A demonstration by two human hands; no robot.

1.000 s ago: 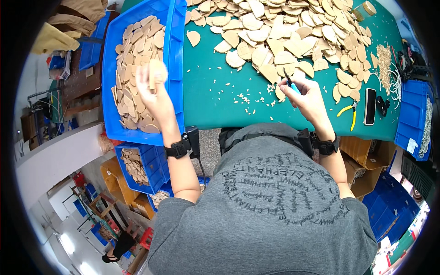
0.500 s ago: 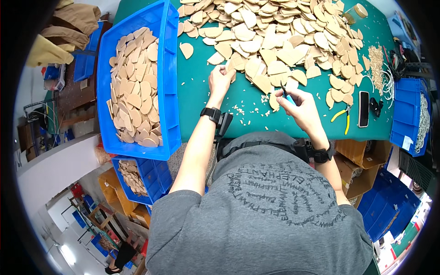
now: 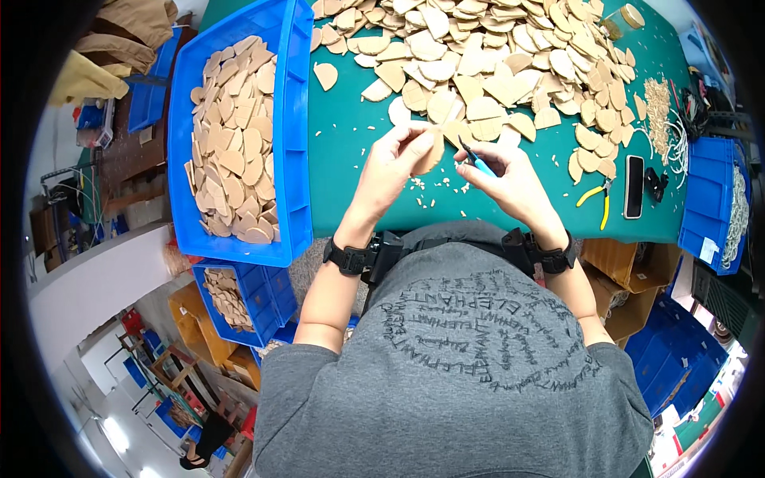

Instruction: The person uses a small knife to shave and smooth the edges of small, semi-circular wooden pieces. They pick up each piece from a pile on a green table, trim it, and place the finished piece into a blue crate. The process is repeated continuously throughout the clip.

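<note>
Pinched in my left hand (image 3: pixel 392 169) is a flat tan cardboard-like piece (image 3: pixel 431 153) with a rounded edge, held upright above the green tabletop. My right hand (image 3: pixel 511 179) is closed around a small blue-handled tool (image 3: pixel 481 165). Its dark pointed tip is toward the piece, a short gap away; whether it is a cutter or a knife I cannot tell. Just beyond both hands spreads a large pile of similar tan pieces (image 3: pixel 478 72), many half-round. Small tan scraps (image 3: pixel 446 190) lie on the table under my hands.
A blue crate (image 3: pixel 299 159) full of tan pieces stands left, with a smaller blue crate (image 3: pixel 275 307) below. At right are yellow-handled pliers (image 3: pixel 605 205), a phone (image 3: pixel 633 187), a scrap heap (image 3: pixel 657 107), white cords (image 3: pixel 676 143), a jar (image 3: pixel 623 21) and a blue bin (image 3: pixel 705 191).
My left hand has come from the pile's edge toward me and right, bringing a tan piece. My right hand has shifted slightly left with the blue-handled tool, so both hands are closer together.
</note>
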